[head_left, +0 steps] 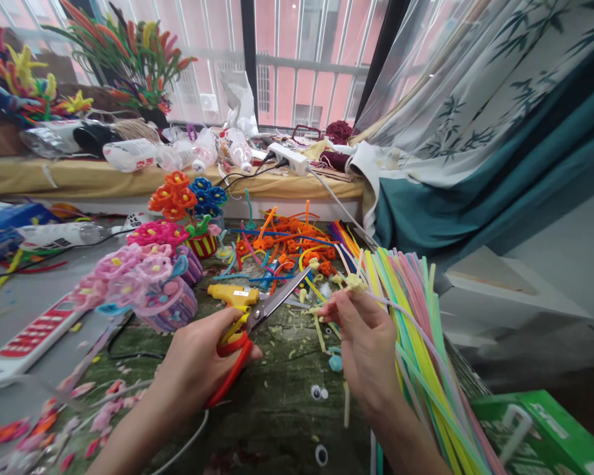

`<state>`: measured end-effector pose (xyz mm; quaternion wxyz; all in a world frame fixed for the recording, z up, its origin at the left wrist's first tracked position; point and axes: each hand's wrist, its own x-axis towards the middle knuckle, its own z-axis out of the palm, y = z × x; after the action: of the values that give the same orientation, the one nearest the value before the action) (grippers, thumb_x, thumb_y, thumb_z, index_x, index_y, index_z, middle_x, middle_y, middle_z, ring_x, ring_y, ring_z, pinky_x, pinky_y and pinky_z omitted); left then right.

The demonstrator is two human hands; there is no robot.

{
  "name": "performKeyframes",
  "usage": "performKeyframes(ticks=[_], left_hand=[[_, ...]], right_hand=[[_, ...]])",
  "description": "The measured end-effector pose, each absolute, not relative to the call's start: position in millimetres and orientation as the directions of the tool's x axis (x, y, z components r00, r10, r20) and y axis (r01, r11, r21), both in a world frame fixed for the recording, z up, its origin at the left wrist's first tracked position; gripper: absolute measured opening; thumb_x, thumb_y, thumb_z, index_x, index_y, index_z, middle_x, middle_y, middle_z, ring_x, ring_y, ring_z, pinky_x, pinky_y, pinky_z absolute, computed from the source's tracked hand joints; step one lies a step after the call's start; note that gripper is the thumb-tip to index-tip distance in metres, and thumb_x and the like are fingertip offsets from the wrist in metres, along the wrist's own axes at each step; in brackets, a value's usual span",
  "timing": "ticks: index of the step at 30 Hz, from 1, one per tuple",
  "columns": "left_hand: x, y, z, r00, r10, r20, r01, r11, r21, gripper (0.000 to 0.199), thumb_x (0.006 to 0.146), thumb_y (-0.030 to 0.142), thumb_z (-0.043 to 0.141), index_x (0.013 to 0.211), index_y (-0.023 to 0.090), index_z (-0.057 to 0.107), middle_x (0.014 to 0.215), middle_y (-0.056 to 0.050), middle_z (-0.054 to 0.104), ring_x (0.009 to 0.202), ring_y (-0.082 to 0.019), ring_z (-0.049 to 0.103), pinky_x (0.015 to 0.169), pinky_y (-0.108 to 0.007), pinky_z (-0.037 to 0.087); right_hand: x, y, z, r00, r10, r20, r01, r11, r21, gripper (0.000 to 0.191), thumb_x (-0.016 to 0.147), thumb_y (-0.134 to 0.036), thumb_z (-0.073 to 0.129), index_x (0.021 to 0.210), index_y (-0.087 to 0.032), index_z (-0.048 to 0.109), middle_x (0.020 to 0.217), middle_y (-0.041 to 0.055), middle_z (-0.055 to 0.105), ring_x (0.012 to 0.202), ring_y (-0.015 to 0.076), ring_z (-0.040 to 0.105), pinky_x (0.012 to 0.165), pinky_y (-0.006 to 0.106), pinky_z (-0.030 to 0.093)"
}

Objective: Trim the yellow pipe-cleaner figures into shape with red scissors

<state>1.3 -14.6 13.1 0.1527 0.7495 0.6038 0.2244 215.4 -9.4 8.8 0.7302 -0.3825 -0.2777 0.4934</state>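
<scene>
My left hand [202,356] is wrapped round the handles of a pair of scissors [277,298]. The handles are red and yellow, and the blades point up and to the right. My right hand [369,343] pinches a pale yellow fuzzy piece [355,283], which looks like pipe cleaner; the fingers partly hide it. Close to the scissors lies a yellow hot glue gun [233,294]. Pale yellow clippings are strewn between my hands. Beside my right hand is a large bundle of pastel pipe cleaners [430,356]. Googly eyes [321,454] lie on the dark green tabletop.
Pipe-cleaner flower pots [163,297] stand at the left, near a red-and-white power strip [34,343]. Orange pieces [297,237] are heaped at the back. Plastic bottles [129,154] and a white power strip [288,158] lie on the windowsill. A green box [549,429] is at lower right.
</scene>
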Motion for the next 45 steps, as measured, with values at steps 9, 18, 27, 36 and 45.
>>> performKeyframes(ticks=[9,18,27,36,45], left_hand=[[2,-16,15,0.163,0.953,0.257,0.892,-0.253,0.374,0.029,0.073,0.047,0.066,0.086,0.023,0.06,0.075,0.001,0.069,0.062,-0.018,0.064,0.053,-0.024,0.04],[-5,-20,4,0.36,0.822,0.44,0.859,-0.477,0.187,0.031,0.09,0.05,0.057,0.079,0.02,0.061,0.065,0.002,0.066,0.052,-0.014,0.062,0.051,-0.024,0.037],[-9,-20,-5,0.399,0.844,0.357,0.85,-0.487,0.201,0.015,0.087,0.036,0.063,0.086,0.022,0.062,0.07,0.003,0.069,0.056,-0.015,0.062,0.053,-0.024,0.034],[-7,-21,-2,0.384,0.886,0.261,0.863,-0.445,0.24,0.017,0.09,0.038,0.06,0.086,0.022,0.062,0.07,0.003,0.067,0.057,-0.015,0.061,0.055,-0.024,0.035],[-8,-18,-4,0.395,0.882,0.258,0.856,-0.455,0.244,0.019,0.09,0.04,0.06,0.087,0.021,0.063,0.071,0.003,0.069,0.057,-0.014,0.061,0.054,-0.024,0.036]], right_hand=[[215,-10,10,0.406,0.914,0.015,-0.478,0.227,-0.849,0.019,0.066,-0.031,0.086,0.07,-0.018,0.072,0.062,-0.0018,0.07,0.058,0.0132,0.064,0.062,0.028,0.052],[218,-7,8,0.403,0.915,-0.008,-0.549,0.235,-0.802,0.016,0.065,-0.029,0.087,0.071,-0.02,0.076,0.068,-0.0015,0.075,0.065,0.0143,0.07,0.071,0.029,0.055],[219,-8,8,0.39,0.921,-0.02,-0.567,0.223,-0.793,0.014,0.066,-0.028,0.087,0.071,-0.02,0.077,0.069,-0.0009,0.076,0.067,0.0122,0.067,0.068,0.025,0.054],[219,-7,6,0.384,0.922,0.043,-0.548,0.266,-0.793,0.013,0.068,-0.028,0.087,0.073,-0.022,0.077,0.072,-0.0018,0.077,0.07,0.0116,0.07,0.067,0.022,0.055],[219,-10,8,0.38,0.91,0.166,-0.462,0.342,-0.818,0.007,0.076,-0.024,0.081,0.077,-0.021,0.075,0.078,-0.0017,0.078,0.074,0.0123,0.072,0.071,0.022,0.056]])
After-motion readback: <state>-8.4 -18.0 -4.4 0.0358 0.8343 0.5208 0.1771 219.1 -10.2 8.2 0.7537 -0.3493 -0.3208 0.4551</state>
